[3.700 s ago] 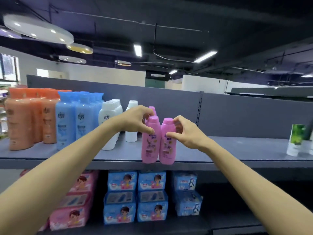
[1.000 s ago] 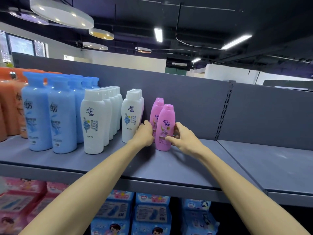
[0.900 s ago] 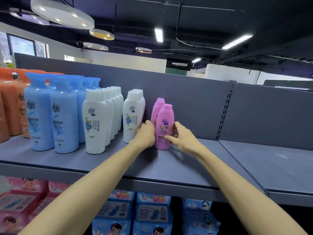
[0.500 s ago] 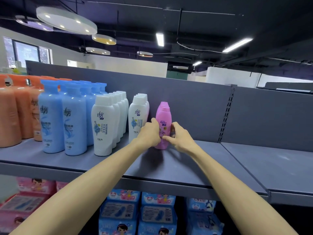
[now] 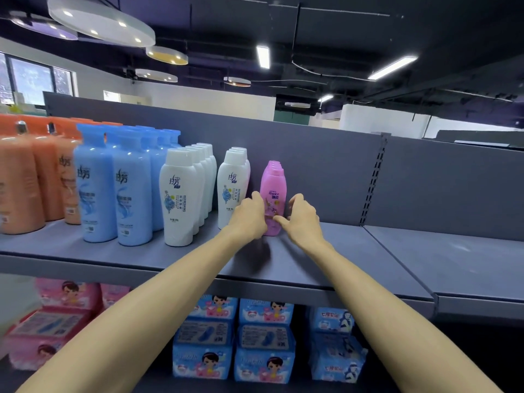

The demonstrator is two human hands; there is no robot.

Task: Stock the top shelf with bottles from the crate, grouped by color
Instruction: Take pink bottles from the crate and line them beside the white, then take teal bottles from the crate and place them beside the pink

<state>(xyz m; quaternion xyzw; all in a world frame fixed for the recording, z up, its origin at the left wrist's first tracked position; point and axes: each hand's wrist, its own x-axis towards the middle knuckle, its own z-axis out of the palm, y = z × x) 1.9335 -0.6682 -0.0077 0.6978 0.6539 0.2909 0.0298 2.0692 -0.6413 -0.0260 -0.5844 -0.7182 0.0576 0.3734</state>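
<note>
While your left hand [image 5: 249, 215] and right hand [image 5: 301, 218] loosely cup the front pink bottle [image 5: 273, 198] without gripping, fingers curled, at 12 o'clock on the top shelf [image 5: 326, 259], square it gently with its row, label forward. At 9 o'clock stand two white rows [image 5: 204, 188], two blue [image 5: 119, 182], then orange [image 5: 31, 177]; exact counts are hidden.

The left hand [image 5: 249, 215] hides the lower left of the front pink bottle [image 5: 274, 188]; those behind barely show.
</note>
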